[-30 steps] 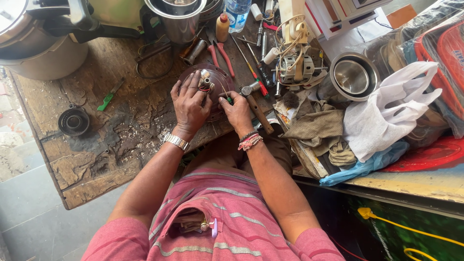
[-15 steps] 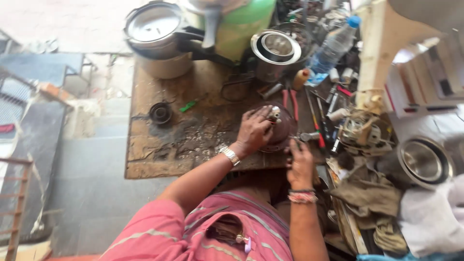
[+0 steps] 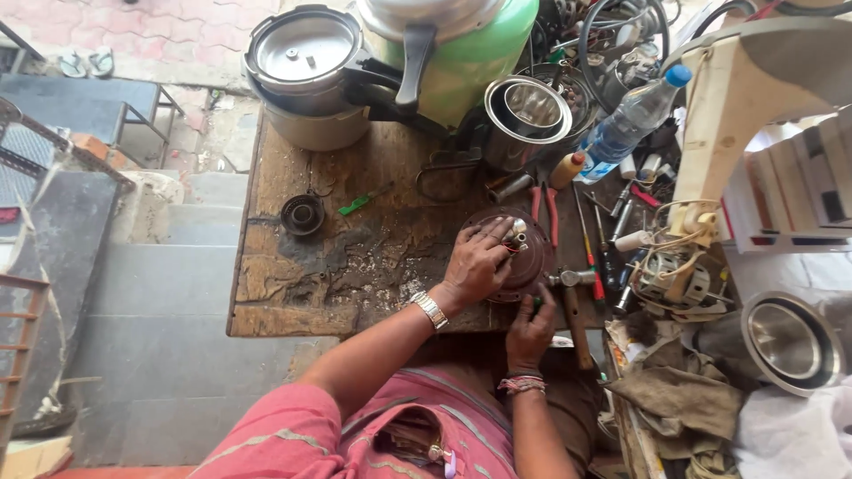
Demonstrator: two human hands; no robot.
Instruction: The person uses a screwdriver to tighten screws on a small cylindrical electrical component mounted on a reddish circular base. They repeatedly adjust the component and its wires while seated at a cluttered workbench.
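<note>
A round, dark red-brown metal disc [image 3: 532, 266] with a small metal hub lies on the worn wooden workbench [image 3: 355, 266]. My left hand [image 3: 479, 262], a metal watch on its wrist, rests spread over the disc with its fingertips at the hub. My right hand [image 3: 531, 333], thread bands on its wrist, is at the disc's near edge. Its fingers are closed around a small tool with a green end [image 3: 537, 302]. The tool's tip is hidden by the hand.
A hammer [image 3: 572, 306], red-handled pliers [image 3: 546, 208] and screwdrivers lie right of the disc. Behind it stand a steel pot [image 3: 525, 111], a pressure cooker [image 3: 306, 62] and a water bottle [image 3: 630, 115]. A black ring [image 3: 303, 214] lies to the left, rags [image 3: 683, 390] to the right.
The view has swung left and closer. My right hand has drawn back from the top of the disc to its near edge. My left hand stays on the disc.
</note>
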